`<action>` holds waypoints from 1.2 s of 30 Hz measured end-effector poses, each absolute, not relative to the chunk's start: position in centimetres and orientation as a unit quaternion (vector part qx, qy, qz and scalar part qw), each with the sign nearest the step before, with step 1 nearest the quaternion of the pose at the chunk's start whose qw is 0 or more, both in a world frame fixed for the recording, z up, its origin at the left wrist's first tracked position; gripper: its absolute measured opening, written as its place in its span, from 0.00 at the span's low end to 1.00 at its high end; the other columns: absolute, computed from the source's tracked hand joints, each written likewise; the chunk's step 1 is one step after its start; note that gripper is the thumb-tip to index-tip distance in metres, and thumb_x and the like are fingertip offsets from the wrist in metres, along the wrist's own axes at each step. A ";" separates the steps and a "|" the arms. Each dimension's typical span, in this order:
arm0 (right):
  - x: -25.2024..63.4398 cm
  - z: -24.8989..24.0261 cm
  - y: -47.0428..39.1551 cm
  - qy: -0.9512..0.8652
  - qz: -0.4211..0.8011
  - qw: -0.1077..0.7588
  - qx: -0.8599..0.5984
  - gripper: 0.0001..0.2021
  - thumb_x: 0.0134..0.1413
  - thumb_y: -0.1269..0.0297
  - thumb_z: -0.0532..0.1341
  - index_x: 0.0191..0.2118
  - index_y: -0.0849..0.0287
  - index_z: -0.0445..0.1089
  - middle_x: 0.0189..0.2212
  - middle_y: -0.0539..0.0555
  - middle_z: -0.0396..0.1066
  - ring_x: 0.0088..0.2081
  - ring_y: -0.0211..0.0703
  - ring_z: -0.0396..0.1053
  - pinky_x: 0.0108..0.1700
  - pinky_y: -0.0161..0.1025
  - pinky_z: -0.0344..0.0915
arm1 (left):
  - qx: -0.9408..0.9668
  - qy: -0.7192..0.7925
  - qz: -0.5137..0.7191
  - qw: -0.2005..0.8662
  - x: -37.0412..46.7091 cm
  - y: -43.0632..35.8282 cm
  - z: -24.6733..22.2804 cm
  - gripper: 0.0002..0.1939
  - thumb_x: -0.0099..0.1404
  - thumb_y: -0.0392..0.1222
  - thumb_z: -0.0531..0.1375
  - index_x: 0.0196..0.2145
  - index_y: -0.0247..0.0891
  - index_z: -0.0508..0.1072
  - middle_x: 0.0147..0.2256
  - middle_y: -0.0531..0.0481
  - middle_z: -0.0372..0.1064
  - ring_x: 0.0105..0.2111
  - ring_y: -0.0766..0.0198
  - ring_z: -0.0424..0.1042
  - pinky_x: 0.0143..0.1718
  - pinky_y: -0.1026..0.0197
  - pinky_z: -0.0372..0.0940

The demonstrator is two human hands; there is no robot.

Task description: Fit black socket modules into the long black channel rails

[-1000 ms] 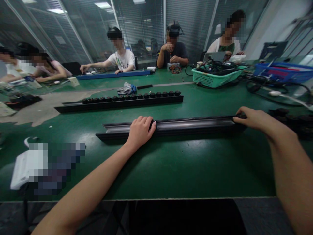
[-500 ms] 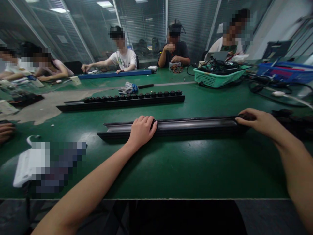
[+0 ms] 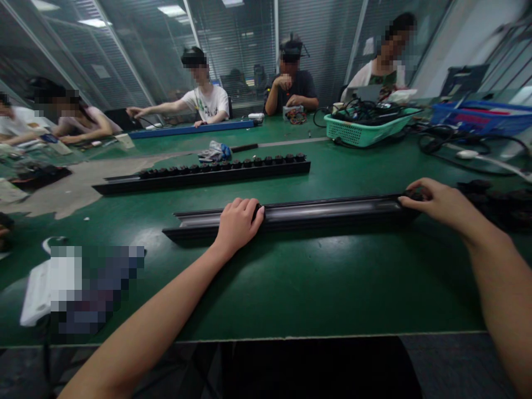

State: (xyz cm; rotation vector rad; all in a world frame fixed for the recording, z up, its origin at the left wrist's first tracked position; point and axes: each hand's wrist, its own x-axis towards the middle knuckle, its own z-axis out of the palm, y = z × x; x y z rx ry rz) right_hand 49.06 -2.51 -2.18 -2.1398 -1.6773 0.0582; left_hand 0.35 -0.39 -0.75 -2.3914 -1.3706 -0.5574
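- A long black metal channel rail (image 3: 324, 213) lay flat on the green table mat (image 3: 291, 288), running left to right just beyond the person's forearms; it serves as the landmark here.
- The left hand (image 3: 238, 224) rested on the rail a little way in from its left end, fingers curled over the top edge and clasping the rail itself.
- The right hand (image 3: 436, 202) sat at the rail's right end, fingertips bent down onto a small dark knob-like part (image 3: 413, 195) there; whether it gripped that part or only pressed it could not be told.
- Behind the rail, farther across the mat, lay a second black rail carrying a row of round black knobs (image 3: 208, 172), parallel to the first and well apart from it.
- Beyond the rail's right end, a heap of loose black round parts (image 3: 502, 202) lay near the right hand.
- Farther back and to the right of the rail stood a teal plastic mesh basket full of dark cables (image 3: 366, 130).
- To the right of that basket sat a blue plastic crate (image 3: 482, 119).
- Left of the rail, near the table's front edge, lay a white object (image 3: 39, 291), partly blurred.
- Far behind the rail, a long blue bar (image 3: 191, 128) lay before a seated person in a white T-shirt (image 3: 205, 102).
- Other people sat along the far and left sides.
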 end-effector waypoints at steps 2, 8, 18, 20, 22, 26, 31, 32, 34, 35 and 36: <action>49.4 -2.1 -2.6 -0.589 0.013 0.205 -0.781 0.39 0.35 0.23 0.52 0.41 0.55 0.68 0.28 0.54 0.64 0.29 0.48 0.64 0.32 0.43 0.58 | -0.838 -0.482 -0.196 0.164 0.4 -0.4 -0.7 0.18 0.75 0.50 0.44 0.42 0.39 0.70 0.38 0.44 0.73 0.41 0.54 0.68 0.43 0.54 0.60; 50.8 -2.2 -2.8 -0.572 0.000 0.191 -0.798 0.38 0.37 0.25 0.52 0.41 0.55 0.68 0.29 0.55 0.64 0.29 0.48 0.63 0.32 0.43 0.57 | -0.839 -0.483 -0.192 0.163 0.4 -0.5 -0.7 0.18 0.75 0.50 0.44 0.42 0.39 0.70 0.39 0.44 0.73 0.41 0.54 0.68 0.43 0.54 0.61; 51.4 -2.1 -2.7 -0.571 0.016 0.181 -0.801 0.39 0.39 0.24 0.52 0.42 0.55 0.68 0.32 0.57 0.67 0.32 0.50 0.65 0.34 0.44 0.59 | -0.838 -0.485 -0.189 0.164 0.4 -0.5 -0.6 0.19 0.75 0.50 0.44 0.43 0.39 0.70 0.38 0.44 0.73 0.41 0.53 0.68 0.43 0.53 0.61; 52.3 -2.2 -2.9 -0.569 0.003 0.172 -0.804 0.37 0.41 0.25 0.51 0.41 0.55 0.68 0.32 0.58 0.67 0.32 0.50 0.65 0.35 0.44 0.59 | -0.837 -0.486 -0.187 0.166 0.4 -0.6 -0.6 0.19 0.75 0.50 0.44 0.43 0.39 0.70 0.38 0.44 0.73 0.41 0.53 0.68 0.42 0.54 0.60; 53.9 -2.7 -3.3 -0.552 -0.025 0.168 -0.817 0.34 0.43 0.28 0.52 0.41 0.55 0.68 0.31 0.58 0.67 0.31 0.50 0.65 0.35 0.45 0.59 | -0.837 -0.486 -0.187 0.166 0.3 -0.6 -0.6 0.19 0.75 0.50 0.44 0.42 0.39 0.70 0.38 0.44 0.73 0.41 0.54 0.68 0.42 0.54 0.60; 57.2 -3.8 -3.7 -0.514 -0.070 0.184 -0.835 0.27 0.44 0.37 0.56 0.41 0.53 0.68 0.31 0.58 0.68 0.31 0.53 0.65 0.35 0.47 0.60 | -0.838 -0.484 -0.189 0.166 0.3 -0.5 -0.7 0.18 0.75 0.50 0.44 0.42 0.39 0.70 0.39 0.43 0.73 0.42 0.53 0.68 0.42 0.53 0.60; 58.7 -4.5 -2.9 -0.505 -0.004 0.137 -0.852 0.28 0.40 0.33 0.58 0.39 0.51 0.69 0.32 0.59 0.71 0.31 0.56 0.67 0.35 0.50 0.61 | -0.838 -0.486 -0.189 0.162 0.3 -0.5 -0.6 0.19 0.75 0.50 0.44 0.42 0.39 0.70 0.39 0.43 0.73 0.42 0.54 0.68 0.43 0.54 0.60; 58.9 -4.6 -2.6 -0.497 0.005 0.120 -0.859 0.29 0.39 0.33 0.58 0.40 0.51 0.70 0.33 0.59 0.72 0.32 0.58 0.67 0.37 0.52 0.61 | -0.838 -0.487 -0.188 0.161 0.3 -0.5 -0.6 0.19 0.75 0.50 0.44 0.42 0.39 0.70 0.39 0.43 0.73 0.42 0.54 0.68 0.43 0.54 0.60; 59.6 -5.1 -2.3 -0.476 0.015 0.086 -0.875 0.30 0.39 0.32 0.58 0.41 0.50 0.72 0.36 0.61 0.75 0.35 0.62 0.68 0.39 0.57 0.60 | -0.838 -0.487 -0.188 0.160 0.3 -0.5 -0.6 0.19 0.75 0.50 0.44 0.42 0.39 0.70 0.39 0.43 0.73 0.41 0.54 0.68 0.43 0.53 0.60; 60.1 -5.5 -2.2 -0.469 0.010 0.076 -0.880 0.30 0.40 0.32 0.57 0.42 0.49 0.73 0.37 0.62 0.75 0.36 0.65 0.68 0.40 0.60 0.59 | -0.838 -0.487 -0.189 0.160 0.3 -0.5 -0.6 0.19 0.75 0.50 0.44 0.43 0.39 0.70 0.39 0.43 0.73 0.41 0.53 0.68 0.43 0.53 0.61; 60.7 -5.9 -2.1 -0.479 -0.016 0.074 -0.875 0.30 0.41 0.32 0.55 0.41 0.49 0.73 0.36 0.64 0.75 0.37 0.67 0.68 0.39 0.63 0.58 | -0.838 -0.486 -0.191 0.161 0.3 -0.5 -0.7 0.19 0.75 0.50 0.44 0.43 0.39 0.70 0.38 0.43 0.73 0.41 0.53 0.68 0.43 0.53 0.61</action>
